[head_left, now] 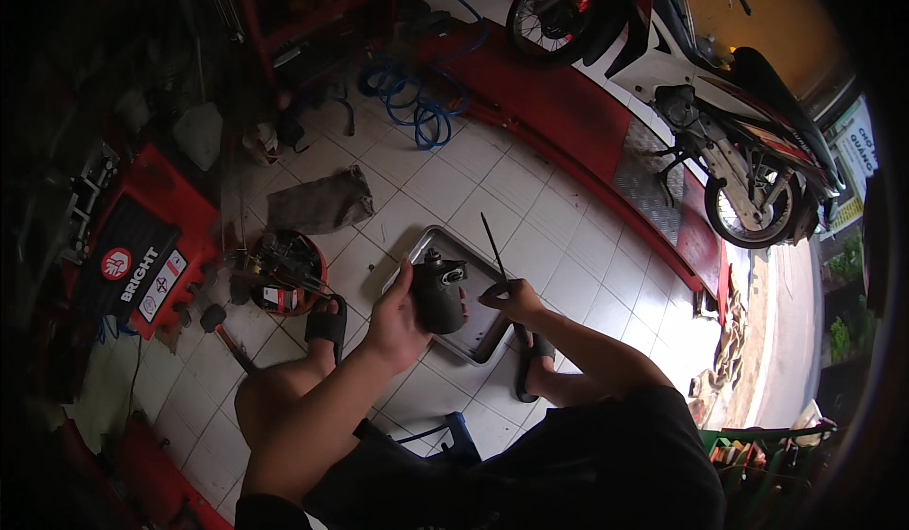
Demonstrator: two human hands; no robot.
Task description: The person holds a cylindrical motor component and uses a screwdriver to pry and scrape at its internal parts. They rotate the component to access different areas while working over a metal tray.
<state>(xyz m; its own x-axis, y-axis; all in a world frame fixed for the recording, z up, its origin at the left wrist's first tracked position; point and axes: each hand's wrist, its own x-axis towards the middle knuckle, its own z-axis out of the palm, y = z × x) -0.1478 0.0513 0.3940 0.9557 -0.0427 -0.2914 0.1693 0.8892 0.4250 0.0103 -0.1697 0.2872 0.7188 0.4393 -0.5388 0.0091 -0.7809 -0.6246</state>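
Note:
My left hand (396,326) grips a dark cylindrical metal part (439,303), its fingers wrapped around the far side. A short stub tops the part, and a lug with an opening sticks out at its upper right. Just to the right, my right hand (514,301) is closed on a long, thin, dark rod-like tool (491,241), whose shaft slants up and away from the fingers. Both hands are above a shallow metal tray (488,348) on the tiled floor. The part and my left hand hide much of the tray's inside.
A round red container (320,272) of tools stands left of the tray, near a grey cloth (322,200) and a hammer-like tool (225,333). Coiled blue hose (417,104) lies beyond. A motorcycle (696,104) stands on a red lift platform (568,118) at the far right.

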